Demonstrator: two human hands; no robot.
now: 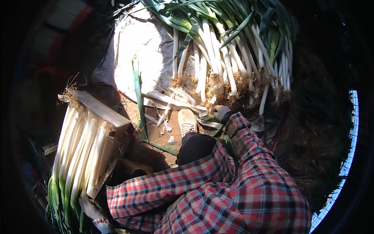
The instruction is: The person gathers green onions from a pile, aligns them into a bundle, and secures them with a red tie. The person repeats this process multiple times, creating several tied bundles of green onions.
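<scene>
My left hand [89,205], in a pale glove, lies against the lower stalks of a row of long green onions or leeks [77,146] on a metal-edged wooden stand [100,108]. Their roots stick up over its top edge and their green leaves hang down. I cannot tell whether the fingers grip a stalk. My right hand [221,113], also gloved, is at the root ends of a large pile of untrimmed stalks [213,55]; its fingers are bent, and what they hold is unclear.
A white sheet or sack [140,44] lies under the pile's left side. A loose green leaf [138,93] and peeled husks [182,101] lie on the ground around my shoe [187,121]. My dark-clad knee [195,147] is between my arms.
</scene>
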